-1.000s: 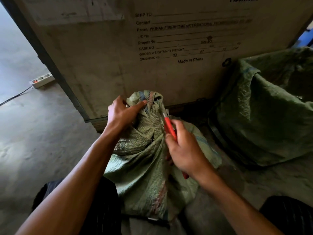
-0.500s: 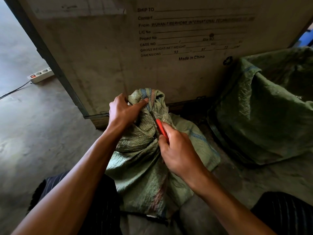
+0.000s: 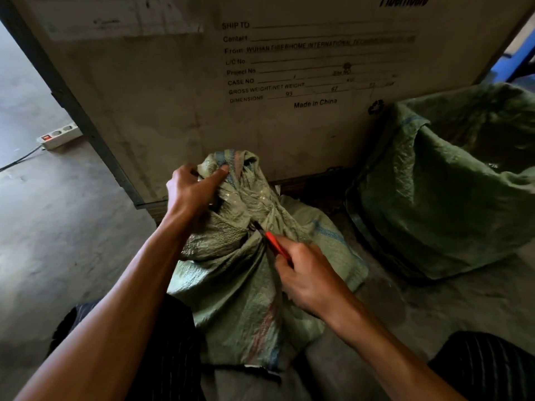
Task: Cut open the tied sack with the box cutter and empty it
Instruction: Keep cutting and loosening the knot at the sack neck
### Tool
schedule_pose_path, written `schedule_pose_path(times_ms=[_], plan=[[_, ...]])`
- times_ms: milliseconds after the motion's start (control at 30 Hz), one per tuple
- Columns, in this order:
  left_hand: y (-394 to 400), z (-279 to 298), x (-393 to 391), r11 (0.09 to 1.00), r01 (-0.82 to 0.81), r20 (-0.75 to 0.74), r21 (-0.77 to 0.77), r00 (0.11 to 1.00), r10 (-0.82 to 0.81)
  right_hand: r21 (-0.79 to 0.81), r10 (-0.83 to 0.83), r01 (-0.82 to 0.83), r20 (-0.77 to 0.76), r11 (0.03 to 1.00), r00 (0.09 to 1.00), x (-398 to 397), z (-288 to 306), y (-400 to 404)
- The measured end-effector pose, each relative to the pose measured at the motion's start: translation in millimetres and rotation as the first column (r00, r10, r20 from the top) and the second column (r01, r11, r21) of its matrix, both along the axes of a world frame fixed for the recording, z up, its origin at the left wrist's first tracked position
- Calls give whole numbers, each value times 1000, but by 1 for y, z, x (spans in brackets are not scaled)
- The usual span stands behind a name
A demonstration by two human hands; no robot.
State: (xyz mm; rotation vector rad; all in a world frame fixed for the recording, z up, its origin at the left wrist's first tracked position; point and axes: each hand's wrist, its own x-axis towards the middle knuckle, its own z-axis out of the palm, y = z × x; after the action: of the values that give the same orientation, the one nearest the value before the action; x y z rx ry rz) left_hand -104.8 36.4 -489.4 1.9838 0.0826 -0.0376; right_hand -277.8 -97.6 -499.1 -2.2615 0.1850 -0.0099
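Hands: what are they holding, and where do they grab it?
The left hand grips the sack by its bunched top, above the tie. The right hand holds the box cutter by its red handle.

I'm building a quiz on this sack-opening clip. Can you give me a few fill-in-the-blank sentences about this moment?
1. The left hand grips the bunched top of the tied ____.
2. The box cutter in the right hand has a ____ handle.
3. The power strip lies on the ____.
4. The crate behind reads "Made in ____".

Missing words: sack; red; floor; China
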Motion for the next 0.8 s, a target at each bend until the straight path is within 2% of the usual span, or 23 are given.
schedule_pose_path(times_ms=[100, 200, 267, 333, 400, 467, 567, 633, 667, 767, 800], plan=[[-1, 5, -4, 1000, 18, -10, 8, 1000, -18, 130, -102, 88, 104, 988, 989, 0, 10, -12], [-7, 10, -14, 994, 109, -47, -16, 993, -109, 168, -311, 274, 261, 947, 914, 9, 14, -22], [-11, 15, -24, 979, 191, -72, -69, 978, -196, 217, -382, 332, 252, 918, 889, 20, 6, -26], [-13, 20, -34, 953, 283, -112, -109, 949, -295, 347, -408, 326, 197, 880, 891, 30, -4, -27], [-11, 25, -40, 897, 420, -176, -139, 881, -439, 421, -421, 308, 208, 853, 883, 37, -12, -28], [0, 32, -37, 826, 547, -208, -137, 799, -564, 428, -418, 288, 249, 857, 873, 40, -14, -33], [15, 33, -28, 773, 610, -173, -175, 753, -634, 362, -378, 261, 302, 895, 875, 43, -12, -45], [15, 27, -29, 790, 590, -132, -167, 781, -611, 333, -382, 279, 302, 901, 873, 46, -11, -52], [11, 22, -31, 824, 555, -96, -112, 820, -565, 334, -397, 298, 283, 894, 873, 47, -9, -52], [-3, 4, -29, 942, 311, 8, 129, 949, -314, 361, -471, 373, 238, 855, 849, 44, -5, -43], [-6, 4, -29, 960, 241, 17, 140, 969, -245, 380, -475, 370, 234, 848, 848, 41, -2, -36]])
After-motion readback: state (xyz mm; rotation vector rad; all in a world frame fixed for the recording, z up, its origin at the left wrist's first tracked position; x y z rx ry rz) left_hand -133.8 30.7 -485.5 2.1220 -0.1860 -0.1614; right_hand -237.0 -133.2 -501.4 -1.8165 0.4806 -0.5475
